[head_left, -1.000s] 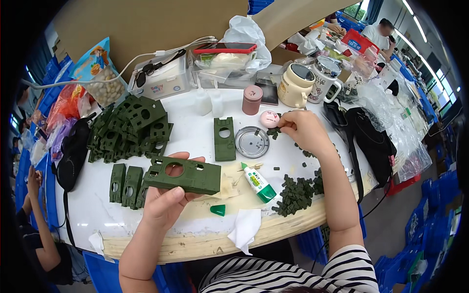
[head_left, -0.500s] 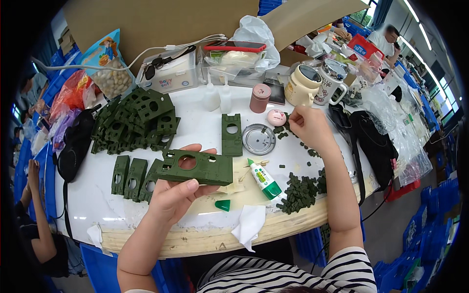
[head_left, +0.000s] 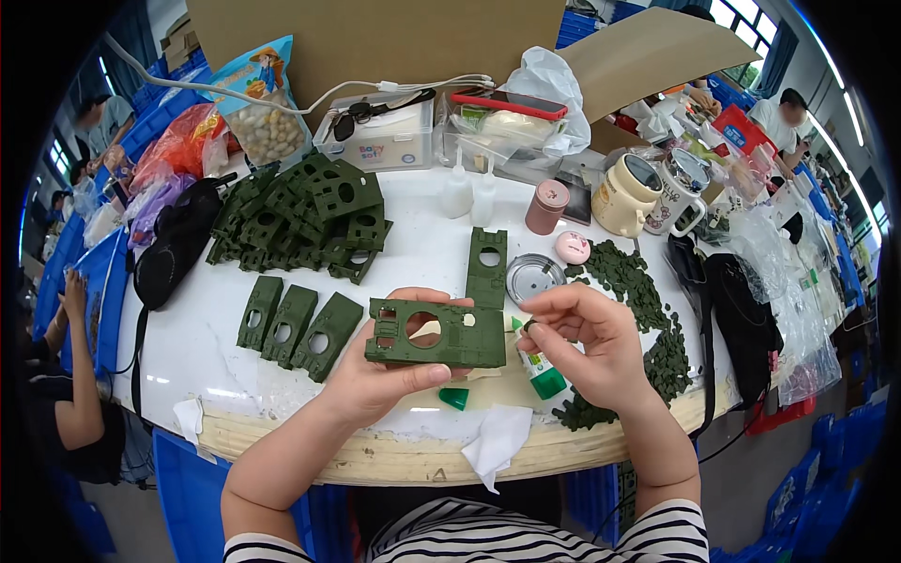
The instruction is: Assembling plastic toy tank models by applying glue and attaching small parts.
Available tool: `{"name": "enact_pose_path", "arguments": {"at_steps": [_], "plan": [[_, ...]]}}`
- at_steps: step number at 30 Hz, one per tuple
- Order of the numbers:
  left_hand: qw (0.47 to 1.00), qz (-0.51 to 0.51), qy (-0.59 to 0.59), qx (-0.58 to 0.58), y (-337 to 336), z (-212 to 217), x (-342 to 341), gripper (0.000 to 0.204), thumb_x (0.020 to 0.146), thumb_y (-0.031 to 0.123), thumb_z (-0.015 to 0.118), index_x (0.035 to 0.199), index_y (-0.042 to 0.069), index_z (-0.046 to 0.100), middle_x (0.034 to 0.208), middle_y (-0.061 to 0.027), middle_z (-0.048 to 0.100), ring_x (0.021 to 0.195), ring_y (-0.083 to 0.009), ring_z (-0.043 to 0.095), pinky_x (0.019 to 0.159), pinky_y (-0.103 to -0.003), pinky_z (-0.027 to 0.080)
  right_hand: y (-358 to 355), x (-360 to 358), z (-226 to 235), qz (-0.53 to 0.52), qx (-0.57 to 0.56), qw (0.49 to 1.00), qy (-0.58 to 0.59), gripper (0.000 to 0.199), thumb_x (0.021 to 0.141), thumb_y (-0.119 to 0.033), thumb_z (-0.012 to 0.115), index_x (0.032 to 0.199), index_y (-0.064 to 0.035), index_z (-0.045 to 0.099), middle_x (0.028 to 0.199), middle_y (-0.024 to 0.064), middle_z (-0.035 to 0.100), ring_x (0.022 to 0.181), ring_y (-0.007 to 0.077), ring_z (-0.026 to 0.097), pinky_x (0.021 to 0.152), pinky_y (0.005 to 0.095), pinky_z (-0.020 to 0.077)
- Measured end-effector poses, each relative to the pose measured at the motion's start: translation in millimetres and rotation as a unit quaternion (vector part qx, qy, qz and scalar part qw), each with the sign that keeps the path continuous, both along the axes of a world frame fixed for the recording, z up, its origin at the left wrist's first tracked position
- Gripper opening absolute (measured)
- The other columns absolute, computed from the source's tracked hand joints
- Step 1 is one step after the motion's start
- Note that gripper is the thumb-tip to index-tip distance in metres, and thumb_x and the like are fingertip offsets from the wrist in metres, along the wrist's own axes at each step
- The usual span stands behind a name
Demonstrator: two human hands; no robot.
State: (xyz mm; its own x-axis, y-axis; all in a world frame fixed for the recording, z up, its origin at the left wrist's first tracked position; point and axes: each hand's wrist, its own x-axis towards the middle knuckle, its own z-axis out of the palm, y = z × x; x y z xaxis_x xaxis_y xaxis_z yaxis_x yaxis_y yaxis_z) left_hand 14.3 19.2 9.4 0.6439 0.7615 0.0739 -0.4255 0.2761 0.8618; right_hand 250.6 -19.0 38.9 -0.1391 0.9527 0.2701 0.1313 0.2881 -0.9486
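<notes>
My left hand (head_left: 361, 387) holds a dark green plastic toy tank hull (head_left: 465, 342) level, thumb along its near edge, fingers beneath. A large round hole and smaller openings pierce its top. Close to the hull's right end, my right hand (head_left: 601, 352) pinches a small dark green piece (head_left: 530, 327) between thumb and fingertips. Partly behind that hand lies a white-and-green glue bottle (head_left: 546, 377), its green cap (head_left: 454, 399) off to the left. Another hull (head_left: 487, 267) lies just beyond the held one. Loose small green pieces (head_left: 664, 361) spread right of my right hand.
Three hulls (head_left: 321, 336) stand in a row at left, before a heap of hulls (head_left: 291, 216). A round metal lid (head_left: 537, 279), pink jar (head_left: 547, 206), white squeeze bottles (head_left: 457, 192) and mugs (head_left: 627, 195) stand farther back. White tissue (head_left: 497, 441) hangs over the front edge.
My right hand has come from the small pieces at the far right to beside the hull, with a small piece between its fingers. The view has shifted, and the hull remains in my left hand.
</notes>
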Motion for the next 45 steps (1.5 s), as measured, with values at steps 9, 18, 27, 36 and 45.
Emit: {"name": "enact_pose_path", "arguments": {"at_steps": [9,18,27,36,45], "plan": [[1.0,-0.003,0.014,0.006,0.1,-3.6,1.0,0.062,0.08,0.0,0.069,0.132,0.005,0.036,0.136,-0.0174,0.043,0.125,-0.0272,0.046,0.101,-0.041,0.045,1.8,4.7,-4.5,0.071,-0.126,0.983,0.109,0.02,0.091,-0.003,0.059,0.11,0.005,0.06,0.094,0.0099,0.068,0.087,0.0143,0.068,0.074,0.0234,0.0555],[1.0,-0.001,0.018,0.011,-0.3,-2.9,0.9,0.062,0.08,0.001,0.07,0.131,0.005,0.036,0.136,-0.0179,0.044,0.124,-0.0278,0.047,0.102,-0.041,0.044,7.4,7.8,-13.2,0.078,-0.128,0.976,0.155,0.019,0.09,-0.006,0.063,0.106,0.0033,0.063,0.089,0.0085,0.069,0.082,0.0132,0.067,0.073,0.0239,0.0552],[0.999,-0.006,0.032,0.031,0.5,-3.8,0.9,0.061,0.079,0.001,0.07,0.13,0.004,0.036,0.136,-0.0176,0.045,0.124,-0.0272,0.048,0.101,-0.041,0.044,7.2,7.3,-6.4,0.078,-0.188,0.959,0.199,0.016,0.088,-0.005,0.064,0.103,0.0031,0.064,0.088,0.0081,0.068,0.081,0.0119,0.066,0.072,0.0234,0.0533],[0.994,-0.009,0.036,0.101,-1.8,-4.7,3.5,0.055,0.08,-0.008,0.066,0.126,0.005,0.04,0.141,-0.0153,0.041,0.114,-0.0204,0.055,0.093,-0.033,0.048,4.2,4.6,-8.0,0.056,-0.153,0.972,0.166,0.019,0.086,-0.001,0.065,0.104,0.0043,0.064,0.094,0.0088,0.068,0.084,0.0122,0.066,0.076,0.0236,0.0532],[0.99,-0.005,0.056,0.13,-5.2,-7.2,5.6,0.055,0.079,-0.009,0.067,0.126,0.005,0.041,0.142,-0.0148,0.041,0.105,-0.014,0.056,0.088,-0.029,0.049,2.2,1.5,-6.5,0.047,-0.193,0.968,0.154,0.018,0.085,-0.003,0.067,0.102,0.0038,0.065,0.09,0.0079,0.068,0.079,0.0105,0.065,0.071,0.0223,0.0541]]}}
